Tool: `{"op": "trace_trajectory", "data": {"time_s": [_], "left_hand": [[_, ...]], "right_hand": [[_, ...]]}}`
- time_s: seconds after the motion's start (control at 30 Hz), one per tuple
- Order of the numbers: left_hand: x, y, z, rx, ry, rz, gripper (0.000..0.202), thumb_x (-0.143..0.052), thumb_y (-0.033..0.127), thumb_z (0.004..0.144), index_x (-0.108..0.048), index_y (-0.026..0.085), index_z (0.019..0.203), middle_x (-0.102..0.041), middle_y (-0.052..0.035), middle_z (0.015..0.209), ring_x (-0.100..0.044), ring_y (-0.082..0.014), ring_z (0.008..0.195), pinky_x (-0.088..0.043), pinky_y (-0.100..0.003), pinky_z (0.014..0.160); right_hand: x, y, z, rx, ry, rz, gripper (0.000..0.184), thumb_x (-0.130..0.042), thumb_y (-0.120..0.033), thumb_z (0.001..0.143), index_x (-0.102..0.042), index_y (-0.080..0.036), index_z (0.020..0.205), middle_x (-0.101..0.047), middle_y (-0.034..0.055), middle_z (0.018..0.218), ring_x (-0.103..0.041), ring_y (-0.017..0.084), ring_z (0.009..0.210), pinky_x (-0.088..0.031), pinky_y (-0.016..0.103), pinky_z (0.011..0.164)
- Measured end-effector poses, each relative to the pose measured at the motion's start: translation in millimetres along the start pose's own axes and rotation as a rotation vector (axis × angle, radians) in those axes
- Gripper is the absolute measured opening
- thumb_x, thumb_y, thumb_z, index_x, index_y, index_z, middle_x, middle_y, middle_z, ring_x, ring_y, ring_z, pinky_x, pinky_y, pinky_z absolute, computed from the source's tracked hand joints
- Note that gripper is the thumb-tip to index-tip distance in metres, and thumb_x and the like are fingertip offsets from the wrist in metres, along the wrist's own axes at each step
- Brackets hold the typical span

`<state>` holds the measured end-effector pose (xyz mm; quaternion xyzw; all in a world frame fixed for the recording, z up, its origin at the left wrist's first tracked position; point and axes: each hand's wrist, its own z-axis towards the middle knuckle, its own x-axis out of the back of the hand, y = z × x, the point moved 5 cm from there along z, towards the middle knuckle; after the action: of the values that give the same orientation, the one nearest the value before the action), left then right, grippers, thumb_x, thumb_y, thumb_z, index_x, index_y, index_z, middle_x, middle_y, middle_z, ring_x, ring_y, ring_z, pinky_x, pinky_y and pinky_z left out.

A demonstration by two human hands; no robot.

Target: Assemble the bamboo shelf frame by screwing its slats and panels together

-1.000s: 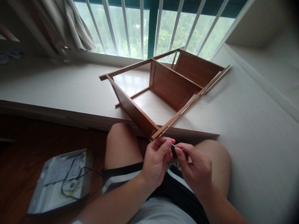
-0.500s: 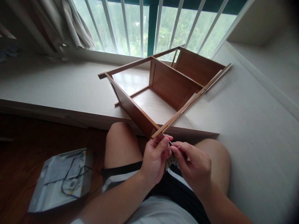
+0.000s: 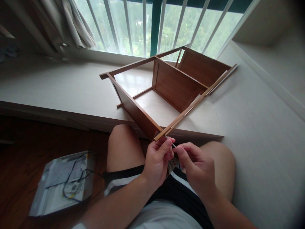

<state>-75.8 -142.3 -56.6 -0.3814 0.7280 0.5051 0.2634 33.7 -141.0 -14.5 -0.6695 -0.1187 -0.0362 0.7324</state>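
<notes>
A brown wooden shelf frame (image 3: 179, 83) lies on its side on the pale ledge, its near corner reaching over the edge toward me. Just below that corner, my left hand (image 3: 158, 160) is closed, thumb and fingers pinched around the shaft of a thin metal hex key (image 3: 174, 146). The key's far tip meets the underside of the wooden leg; the exact contact is hidden by my fingers. On the other end of the key, my right hand (image 3: 196, 162) is closed in a pinch, covering that end.
The ledge (image 3: 59, 86) runs beneath a barred window (image 3: 133, 28), with a curtain (image 3: 77, 25) at the left. On the dark wooden floor sits a clear plastic box (image 3: 39, 200) with papers and a black cable (image 3: 69, 178). A pale wall panel (image 3: 259, 143) stands to my right.
My right hand has shifted its fingers along the hex key, and the key's bent end that showed before is now covered. The left hand and shelf frame have hardly moved.
</notes>
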Motion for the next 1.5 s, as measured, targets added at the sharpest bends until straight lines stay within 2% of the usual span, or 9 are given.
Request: {"op": "trace_trajectory", "data": {"time_s": [0.1,0.2,0.37,0.47,0.67,0.93,1.03,1.23,1.5], "left_hand": [[0.8,0.7,-0.3,0.012,0.036,0.007,0.021,-0.077,0.031,0.073,-0.068,0.014,0.081,-0.048,0.0049,0.054,-0.042,-0.0038,0.049,-0.036,-0.015,0.05],[-0.8,2.6,-1.3,0.037,0.04,0.024,0.022,-0.076,0.032,0.075,-0.065,0.014,0.08,-0.053,0.0038,0.053,-0.048,-0.0055,0.049,-0.039,-0.015,0.049],[-2.0,3.8,-3.3,0.089,0.026,0.042,0.023,-0.075,0.032,0.076,-0.06,0.014,0.08,-0.062,0.0007,0.058,-0.055,-0.007,0.047,-0.044,-0.015,0.047],[-0.9,2.0,-3.3,0.095,0.021,0.059,0.025,-0.074,0.035,0.075,-0.062,0.014,0.082,-0.062,0.0008,0.057,-0.054,-0.0079,0.044,-0.042,-0.016,0.043],[-0.7,2.8,-3.2,0.044,0.066,0.057,0.023,-0.078,0.031,0.072,-0.065,0.013,0.079,-0.045,0.0066,0.047,-0.051,-0.0062,0.045,-0.039,-0.014,0.044],[-6.0,3.4,-5.6,0.028,0.049,0.022,0.019,-0.08,0.026,0.069,-0.067,0.013,0.076,-0.06,0.0019,0.064,-0.048,-0.0038,0.049,-0.04,-0.016,0.048],[-4.1,1.8,-4.1,0.024,0.037,0.041,0.02,-0.08,0.028,0.07,-0.07,0.012,0.079,-0.055,0.0032,0.059,-0.04,-0.0027,0.049,-0.035,-0.016,0.048],[-3.3,2.4,-4.7,0.027,-0.011,0.014,0.02,-0.075,0.031,0.076,-0.07,0.014,0.085,-0.048,0.0039,0.057,-0.039,-0.0033,0.051,-0.034,-0.015,0.052],[-1.4,0.9,-4.1,0.017,0.014,-0.01,0.022,-0.077,0.033,0.074,-0.07,0.014,0.084,-0.05,0.0034,0.06,-0.04,-0.0029,0.052,-0.034,-0.014,0.05]], "right_hand": [[-18.8,16.1,-4.0,-0.402,-0.121,0.545,0.024,-0.059,-0.038,0.09,-0.063,-0.017,0.078,-0.043,-0.0068,0.046,-0.035,0.007,0.038,-0.027,0.019,0.037],[-39.0,21.3,-9.8,-0.67,-0.269,0.988,0.028,-0.053,-0.039,0.092,-0.058,-0.017,0.076,-0.032,-0.0101,0.043,-0.022,0.005,0.033,-0.021,0.017,0.033],[-49.9,19.9,-13.9,-0.784,-0.361,1.256,0.028,-0.048,-0.041,0.095,-0.052,-0.019,0.078,-0.027,-0.0116,0.044,-0.012,0.005,0.033,-0.018,0.015,0.03],[-48.1,19.1,-15.1,-0.731,-0.323,1.167,0.031,-0.047,-0.045,0.095,-0.048,-0.02,0.076,-0.031,-0.011,0.044,-0.016,0.005,0.033,-0.018,0.016,0.032],[-39.4,18.7,-16.4,-0.602,-0.204,0.908,0.034,-0.052,-0.047,0.093,-0.045,-0.02,0.073,-0.037,-0.0091,0.046,-0.025,0.005,0.036,-0.021,0.017,0.036],[-28.9,17.7,-11.3,-0.509,-0.142,0.756,0.032,-0.052,-0.045,0.093,-0.043,-0.021,0.075,-0.038,-0.0091,0.048,-0.03,0.006,0.038,-0.023,0.018,0.037],[-15.4,16.4,-7.8,-0.327,-0.04,0.462,0.026,-0.054,-0.042,0.093,-0.049,-0.021,0.078,-0.044,-0.0077,0.051,-0.037,0.007,0.04,-0.028,0.018,0.038],[-2.4,-10.5,-6.6,0.307,-0.003,-0.345,0.004,-0.06,-0.02,0.09,-0.063,-0.02,0.088,-0.063,-0.0017,0.068,-0.053,0.009,0.055,-0.042,0.021,0.055],[-4.4,-12.3,-6.3,0.433,-0.036,-0.514,0.005,-0.059,-0.017,0.089,-0.064,-0.02,0.091,-0.066,0.0011,0.071,-0.055,0.011,0.058,-0.043,0.024,0.058]]}}
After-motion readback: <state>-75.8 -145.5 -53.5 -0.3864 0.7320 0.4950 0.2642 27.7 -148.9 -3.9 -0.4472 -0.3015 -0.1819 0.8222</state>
